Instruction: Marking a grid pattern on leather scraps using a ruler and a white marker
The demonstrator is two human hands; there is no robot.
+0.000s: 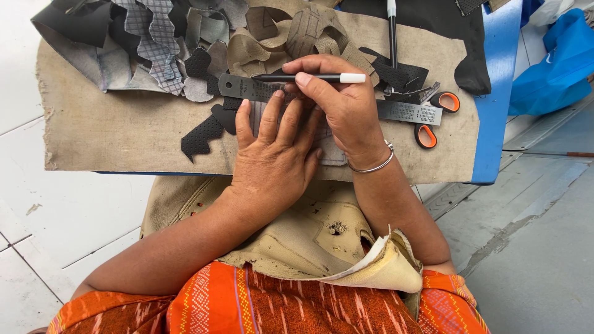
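My left hand (pixel 275 145) lies flat, fingers spread, pressing on a grey fabric piece (pixel 333 153) and the lower edge of a long metal ruler (pixel 247 88). My right hand (pixel 343 102) crosses over it and grips a black pen with a white cap (pixel 309 78), held level along the ruler. A silver bangle (pixel 374 166) circles my right wrist. Most of the grey piece is hidden under both hands.
A tan cloth (pixel 111 130) covers the blue table (pixel 495 105). Fabric and leather scraps (pixel 161 43) pile at the back, with a black perforated piece (pixel 201 136). Orange-handled scissors (pixel 433 117) lie to the right. A second pen (pixel 391 31) lies behind. Tan leather (pixel 297 235) rests on my lap.
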